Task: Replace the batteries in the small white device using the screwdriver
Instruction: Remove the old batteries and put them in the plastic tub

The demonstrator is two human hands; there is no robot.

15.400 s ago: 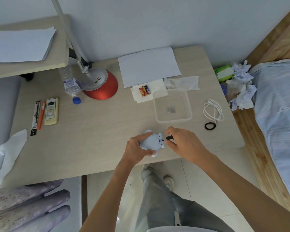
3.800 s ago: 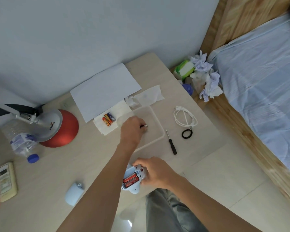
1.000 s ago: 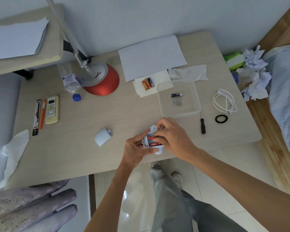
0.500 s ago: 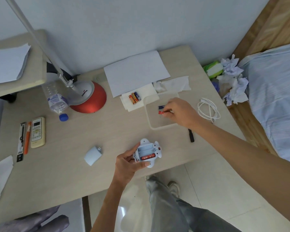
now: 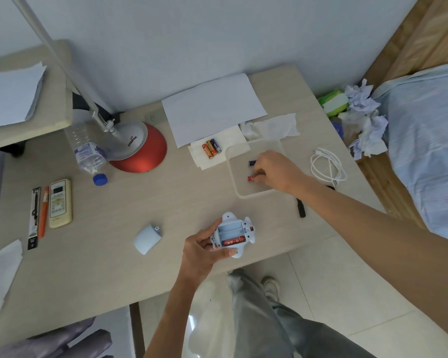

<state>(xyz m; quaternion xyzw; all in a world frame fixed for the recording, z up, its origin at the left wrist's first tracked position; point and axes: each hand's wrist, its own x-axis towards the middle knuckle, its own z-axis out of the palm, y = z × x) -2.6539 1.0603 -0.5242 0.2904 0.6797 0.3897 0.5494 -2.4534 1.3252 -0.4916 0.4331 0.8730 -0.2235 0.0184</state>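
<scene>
**Right hand has crossed from the device to the tray with a second spent cell**

Head view: a second ago both hands were together over the open battery bay. Now the right hand (image 5: 277, 171) is out over the clear tray (image 5: 239, 193) at the back right of the counter (image 5: 109, 259). Its fingers are curled and pinch an old red battery (image 5: 251, 178) by one end, low inside the tray. Half a second ago that cell was up against the blue battery (image 5: 252, 163) already lying there, and the two are now a little apart. I judge the removal stage to be two-thirds done, with this cell about to be dropped off.

The white device (image 5: 230, 229) sits at the counter's near edge, back side up, with the left hand (image 5: 202, 251) gripping it round its left side and underside. It is a small rounded shell with stubby lobes. Its bay is open: two slots are bare and one last red battery (image 5: 233, 241) lies in the nearest slot. That one has to come out before reloading.

The removed cover (image 5: 147, 239) lies just left of the device. The fresh batteries (image 5: 211, 149) wait on a tissue beside the tray. Part of the screwdriver (image 5: 301, 210) shows from under the right forearm.
</scene>
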